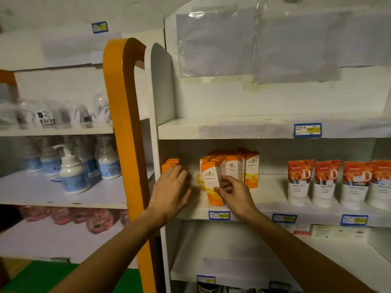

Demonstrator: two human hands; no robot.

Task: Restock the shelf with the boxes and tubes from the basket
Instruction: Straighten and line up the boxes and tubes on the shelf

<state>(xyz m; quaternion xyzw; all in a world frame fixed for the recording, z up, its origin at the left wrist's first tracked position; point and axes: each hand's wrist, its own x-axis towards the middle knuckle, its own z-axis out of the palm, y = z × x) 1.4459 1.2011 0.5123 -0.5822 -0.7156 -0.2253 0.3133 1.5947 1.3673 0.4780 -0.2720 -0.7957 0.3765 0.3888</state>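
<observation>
White laminate shelving (275,205) is carrying the stock at the middle tier, where the right hand (234,193) is pinching a tall orange-and-white cardboard box (210,182) between thumb and curled fingers, the box standing tilted at the front edge. Beside it, the left hand (172,187) is resting with straight, relaxed fingers against a low orange carton (169,164). Further right, orange-topped white plastic tubes (326,182) are standing in a row, well apart from the hands.

Beside the orange upright (124,132), four orange-and-white tubes (298,180) stood to its right, roughly eight orange boxes (211,178) nearer it, two hands (171,187) there, several pump bottles (73,172) left.
</observation>
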